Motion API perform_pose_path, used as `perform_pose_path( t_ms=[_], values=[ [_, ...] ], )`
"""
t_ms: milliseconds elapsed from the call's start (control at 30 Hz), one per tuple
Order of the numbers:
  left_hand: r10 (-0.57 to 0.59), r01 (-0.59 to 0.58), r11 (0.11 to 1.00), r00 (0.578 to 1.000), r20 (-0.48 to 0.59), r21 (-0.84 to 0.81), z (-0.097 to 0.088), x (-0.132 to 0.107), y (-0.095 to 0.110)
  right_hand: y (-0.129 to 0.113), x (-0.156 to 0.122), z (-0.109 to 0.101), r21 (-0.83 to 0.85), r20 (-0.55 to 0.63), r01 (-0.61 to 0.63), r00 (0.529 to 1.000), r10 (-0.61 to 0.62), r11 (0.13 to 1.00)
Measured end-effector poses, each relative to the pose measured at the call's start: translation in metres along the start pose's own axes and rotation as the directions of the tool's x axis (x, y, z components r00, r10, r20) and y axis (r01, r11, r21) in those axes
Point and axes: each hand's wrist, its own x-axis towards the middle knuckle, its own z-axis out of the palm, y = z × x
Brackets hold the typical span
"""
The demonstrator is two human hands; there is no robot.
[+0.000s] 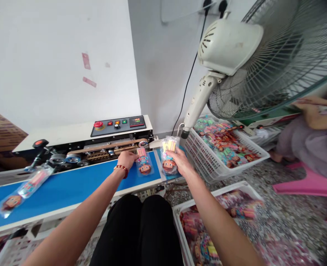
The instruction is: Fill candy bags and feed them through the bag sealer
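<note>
My left hand (pixel 127 159) rests its fingers on a clear toy packet (pixel 144 162) with a cartoon face, lying on the blue conveyor belt (pixel 69 188) beside the sealing machine (pixel 110 138). My right hand (pixel 180 160) grips a second, similar packet (pixel 169 157) upright at the belt's right end. A third packet (pixel 22 192) lies further left on the belt.
A white basket (pixel 221 168) full of colourful packets stands to the right. Another basket (pixel 180 212) sits by my knees. A large white fan (pixel 235 48) looms above. Another person (pixel 313 136) sits at far right near a pink stool (pixel 310 183).
</note>
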Motion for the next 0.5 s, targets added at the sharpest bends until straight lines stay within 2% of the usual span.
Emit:
perform_pose_path(
  t_ms=[33,100,167,200,233,267,333,400,500],
  values=[
    [0.001,0.002,0.997,0.999,-0.034,0.083,-0.009,-0.006,-0.006,0.000,0.000,0.001,-0.012,0.000,-0.005,1.000,0.005,1.000],
    [0.045,-0.001,0.969,0.984,-0.172,0.247,-0.020,-0.024,-0.014,0.000,0.000,0.002,-0.041,0.006,-0.015,1.000,0.016,0.999],
    [0.175,-0.058,0.940,0.929,-0.327,0.337,-0.019,-0.044,-0.014,-0.002,-0.001,0.003,-0.076,0.018,-0.021,1.000,0.023,0.997],
    [0.249,-0.119,0.929,0.901,-0.355,0.349,-0.014,-0.053,-0.010,-0.003,-0.001,0.003,-0.096,0.029,-0.019,0.999,0.022,0.995],
    [0.306,-0.193,0.922,0.893,-0.330,0.334,-0.007,-0.059,-0.004,-0.004,-0.002,0.003,-0.117,0.038,-0.014,0.999,0.019,0.993],
    [0.341,-0.265,0.921,0.904,-0.260,0.286,0.002,-0.062,0.005,-0.006,-0.002,0.003,-0.139,0.043,-0.009,0.999,0.015,0.990],
    [0.334,-0.325,0.940,0.939,-0.086,0.106,0.024,-0.060,0.026,-0.009,-0.003,0.004,-0.195,0.054,0.010,0.999,0.001,0.981],
    [0.293,-0.292,0.956,0.956,0.018,-0.040,0.044,-0.046,0.045,-0.012,-0.004,0.005,-0.251,0.072,0.033,0.997,-0.015,0.967],
    [0.231,-0.223,0.962,0.972,0.033,-0.157,0.065,-0.022,0.057,-0.014,-0.004,0.006,-0.288,0.095,0.054,0.995,-0.027,0.956]
  ],
)
